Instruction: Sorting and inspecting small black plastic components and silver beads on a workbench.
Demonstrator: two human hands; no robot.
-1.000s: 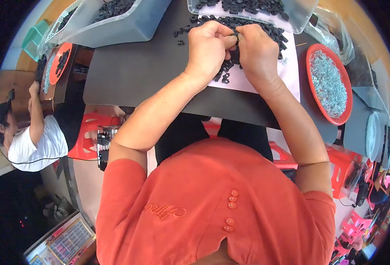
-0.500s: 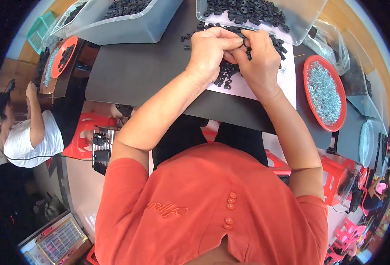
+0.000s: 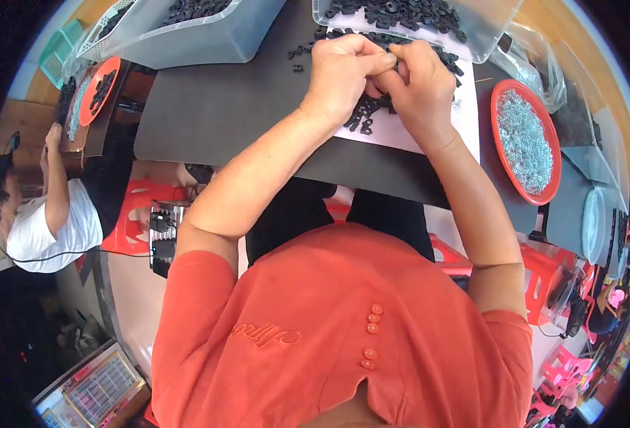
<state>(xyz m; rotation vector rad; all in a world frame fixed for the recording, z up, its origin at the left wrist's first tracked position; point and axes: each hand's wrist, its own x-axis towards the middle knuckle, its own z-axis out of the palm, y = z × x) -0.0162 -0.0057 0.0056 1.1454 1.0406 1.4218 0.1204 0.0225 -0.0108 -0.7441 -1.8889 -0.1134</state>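
The surface (image 3: 215, 107) is a wide, matte dark grey slab, and at its far left there's a deep frosted plastic tub (image 3: 236, 36) with milky walls and a load of black pieces (image 3: 193, 8) inside. A clearer bin (image 3: 492, 28) sits straight ahead, glossy and see-through, holding more of the same. Below that is a pale pinkish sheet (image 3: 469, 118), flat and papery looking, and off to the right a red plastic tray (image 3: 495, 125) with a smooth raised rim. The left hand (image 3: 337, 77) and right hand (image 3: 423, 89) meet over the sheet, fingers (image 3: 377, 65) of each pressed together, tips touching or nearly so. I'd say they're pinching 1 black piece, but it's mostly hidden, so don't hold me to it. My read is that the step is close 2-handed work on that piece, right above the loose heap (image 3: 363, 114); the next move probably calls for a light, steady pinch, since stuff that small could easily slip. The heap looks hard and chunky, maybe moulded plastic, with a stray piece (image 3: 298, 68) lying apart to the left. Smallest are the silvery-blue bits (image 3: 525, 139) filling the tray, shiny but too tiny to make out the shape.
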